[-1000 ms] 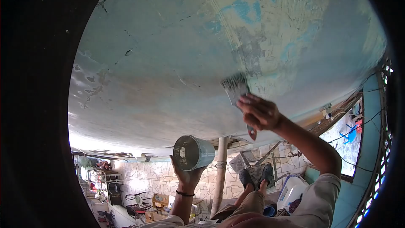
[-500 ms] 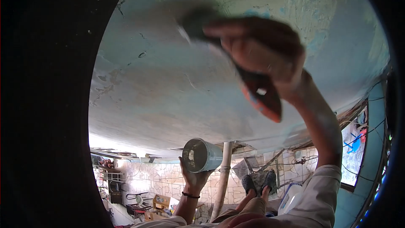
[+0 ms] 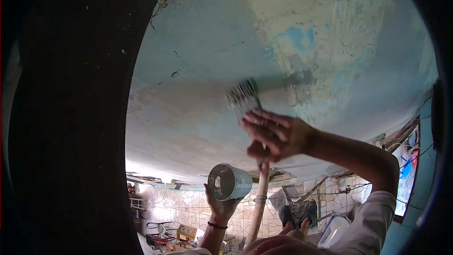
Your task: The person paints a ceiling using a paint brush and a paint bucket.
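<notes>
My right hand (image 3: 278,136) is wrapped round a wide paintbrush (image 3: 243,97), its bristles up against the wall (image 3: 203,108). The tip of the handle shows below my fingers. Lower down, my left hand (image 3: 222,206) grips a small grey bucket (image 3: 240,182) from beneath, tilted so that its mouth faces left. A pale patch lies inside the bucket. Peeling blue paint (image 3: 299,38), cracks and scuffed greenish areas mark the wall above the brush.
A pole (image 3: 257,208) rises beside the bucket. My feet in dark clogs (image 3: 309,213) are on a support above the stone-patterned floor (image 3: 188,204). Chairs and a wooden box (image 3: 186,231) stand lower left; wires run near the window (image 3: 403,174) at right.
The brush has come down the wall and turned from pointing left to bristles up. My right arm is lower. The bucket stays in my left hand, and the view has shifted slightly.
</notes>
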Demonstrator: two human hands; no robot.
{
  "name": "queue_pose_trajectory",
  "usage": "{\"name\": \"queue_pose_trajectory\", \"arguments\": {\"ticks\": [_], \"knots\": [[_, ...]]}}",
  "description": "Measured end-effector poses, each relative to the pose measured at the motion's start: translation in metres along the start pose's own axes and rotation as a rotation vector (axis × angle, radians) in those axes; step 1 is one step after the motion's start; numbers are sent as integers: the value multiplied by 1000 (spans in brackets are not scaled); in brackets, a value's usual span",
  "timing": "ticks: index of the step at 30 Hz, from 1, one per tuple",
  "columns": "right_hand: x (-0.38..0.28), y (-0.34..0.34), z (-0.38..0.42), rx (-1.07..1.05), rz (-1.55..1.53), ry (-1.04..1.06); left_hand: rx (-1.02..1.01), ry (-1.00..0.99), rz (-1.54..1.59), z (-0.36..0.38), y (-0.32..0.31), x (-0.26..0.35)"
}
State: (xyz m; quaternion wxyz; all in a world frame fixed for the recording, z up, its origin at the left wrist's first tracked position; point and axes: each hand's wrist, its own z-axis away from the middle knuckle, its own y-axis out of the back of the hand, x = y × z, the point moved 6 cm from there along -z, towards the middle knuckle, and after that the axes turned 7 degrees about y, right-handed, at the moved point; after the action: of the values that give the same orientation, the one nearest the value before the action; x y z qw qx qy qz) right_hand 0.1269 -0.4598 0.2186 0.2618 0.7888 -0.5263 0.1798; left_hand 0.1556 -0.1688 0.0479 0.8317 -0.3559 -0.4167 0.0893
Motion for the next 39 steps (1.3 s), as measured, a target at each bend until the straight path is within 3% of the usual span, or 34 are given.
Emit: {"name": "queue_pose_trajectory", "arguments": {"ticks": [2, 4, 9, 12, 19, 23, 29, 32, 39], "knots": [[7, 27, -17, -119, -163, -47, -44, 8, 49, -7, 5, -2], [37, 39, -42, -75, -286, -70, -64, 22, 86, -9, 12, -5], [109, 56, -100, 429, 132, 196, -4, 31, 19, 1, -1, -1], [140, 64, -115, 396, 245, 188, -16, 38, 35, 0, -2, -2], [98, 49, -93, 238, 186, 191, -6, 7, 3, 1, -2, -1], [117, 72, -107, 411, 244, 181, 4, -6, -28, 1, -5, -2], [118, 49, -113, 219, 266, 273, 21, 16, -6, 2, -3, -1], [77, 25, -102, -105, 205, 406, -12, 19, -22, 3, -12, 1], [112, 52, -118, 347, 270, 275, 2, 27, 29, 1, -1, -3]]}}
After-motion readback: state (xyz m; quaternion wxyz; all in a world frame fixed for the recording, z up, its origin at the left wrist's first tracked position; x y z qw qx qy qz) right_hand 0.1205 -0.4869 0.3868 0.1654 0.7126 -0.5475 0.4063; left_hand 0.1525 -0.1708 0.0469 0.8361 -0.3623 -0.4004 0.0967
